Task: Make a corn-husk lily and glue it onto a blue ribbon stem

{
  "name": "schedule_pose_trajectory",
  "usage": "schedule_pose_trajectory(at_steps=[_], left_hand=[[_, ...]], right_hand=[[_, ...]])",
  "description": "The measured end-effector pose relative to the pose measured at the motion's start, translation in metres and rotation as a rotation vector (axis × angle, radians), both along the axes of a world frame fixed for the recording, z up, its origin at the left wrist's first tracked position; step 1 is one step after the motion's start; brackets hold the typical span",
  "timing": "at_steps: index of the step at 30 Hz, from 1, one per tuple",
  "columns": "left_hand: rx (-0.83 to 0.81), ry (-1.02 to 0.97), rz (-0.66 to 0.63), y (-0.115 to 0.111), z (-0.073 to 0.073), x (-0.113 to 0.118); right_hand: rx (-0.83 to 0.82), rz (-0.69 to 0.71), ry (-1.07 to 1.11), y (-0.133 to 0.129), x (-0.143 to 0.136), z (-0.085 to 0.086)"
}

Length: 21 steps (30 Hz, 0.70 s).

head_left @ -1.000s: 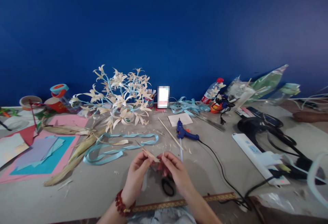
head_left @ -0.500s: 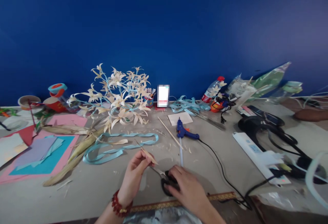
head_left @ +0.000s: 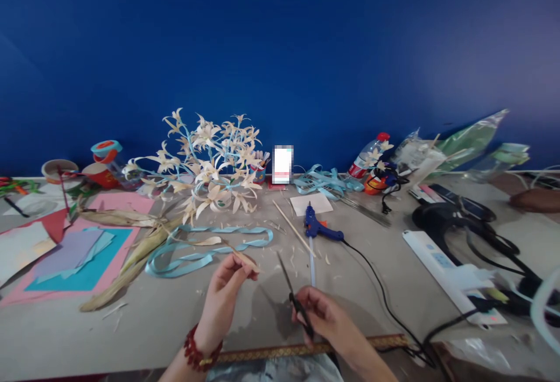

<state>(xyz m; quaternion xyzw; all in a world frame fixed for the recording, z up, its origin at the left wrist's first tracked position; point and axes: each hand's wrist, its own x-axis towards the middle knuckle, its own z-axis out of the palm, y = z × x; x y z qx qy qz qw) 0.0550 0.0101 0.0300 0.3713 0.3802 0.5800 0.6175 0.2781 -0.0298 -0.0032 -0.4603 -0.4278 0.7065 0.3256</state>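
My left hand (head_left: 226, 288), with a red bead bracelet at the wrist, pinches a narrow piece of dried corn husk (head_left: 245, 260). Fingers of my right hand (head_left: 321, 312) are around the black handles of a pair of scissors (head_left: 286, 274), whose blades point up and away from me and look closed. The scissors and the husk piece are apart. Beyond my left hand a light blue ribbon (head_left: 179, 271) lies looped on the table. A blue glue gun (head_left: 321, 228) rests past my right hand, its glue stick pointing toward me.
Husk flowers (head_left: 210, 166) on blue stems stand at the back left. Dried husks (head_left: 144, 253) lie over coloured paper (head_left: 100, 271) at left. A white power strip (head_left: 441, 271) with black cables is at right. A wooden stick (head_left: 293, 227) and scraps lie mid-table. A bottle (head_left: 365, 157) stands behind.
My right hand has lifted the scissors from beside the husk piece and turned them upright, moving slightly right. My left hand has shifted a little left with the husk. The view has turned slightly.
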Motion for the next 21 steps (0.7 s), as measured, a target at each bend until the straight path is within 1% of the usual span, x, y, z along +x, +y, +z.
schedule_pose_trajectory(at_steps=[2, 5, 9, 14, 17, 21], left_hand=[[-0.018, -0.040, 0.000, 0.001, 0.001, 0.003], [-0.034, -0.079, 0.011, 0.003, 0.000, 0.008], [-0.021, -0.042, 0.026, 0.003, -0.003, 0.013], [0.013, 0.031, 0.006, 0.000, -0.005, 0.016], [0.028, 0.059, -0.012, -0.001, -0.005, 0.016], [0.036, 0.094, -0.032, 0.000, -0.005, 0.018]], right_hand=[[-0.034, 0.007, 0.050, -0.004, -0.009, 0.001], [-0.041, 0.000, 0.056, -0.007, -0.022, 0.003], [-0.011, 0.000, 0.052, -0.005, -0.032, 0.004], [0.064, 0.030, 0.086, -0.001, -0.036, 0.003], [0.110, 0.052, 0.068, 0.001, -0.036, 0.001], [0.176, 0.040, 0.024, 0.002, -0.035, 0.000]])
